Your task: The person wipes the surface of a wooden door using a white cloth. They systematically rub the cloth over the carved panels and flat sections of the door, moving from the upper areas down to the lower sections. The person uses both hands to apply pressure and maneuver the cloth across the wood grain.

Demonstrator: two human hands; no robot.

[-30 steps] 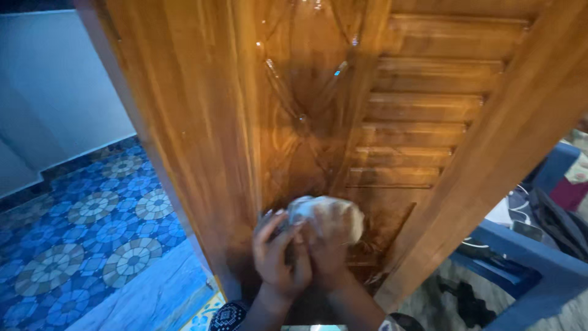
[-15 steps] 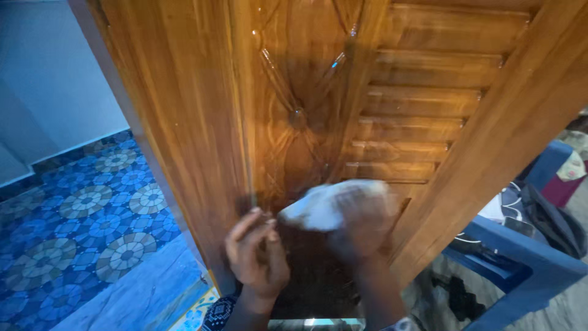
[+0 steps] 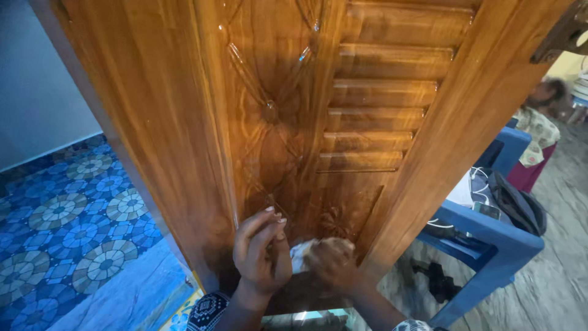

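A glossy carved wooden door [image 3: 275, 116] fills the view, with slat-like ridges on its right panel. My right hand [image 3: 334, 263] presses a crumpled white cloth [image 3: 301, 254] against the door's lower panel. My left hand [image 3: 260, 251] rests its fingertips on the wood just left of the cloth, fingers curled and holding nothing.
A blue patterned tile floor [image 3: 67, 227] lies to the left of the door. To the right stands a blue bench [image 3: 490, 236] with a dark bag [image 3: 520, 205] and cables on it. A person [image 3: 539, 129] sits farther right. Dark footwear [image 3: 438, 279] lies under the bench.
My right hand has carried the cloth down the door from mid-panel to the low panel. The view has swung right, bringing the seated person into sight.
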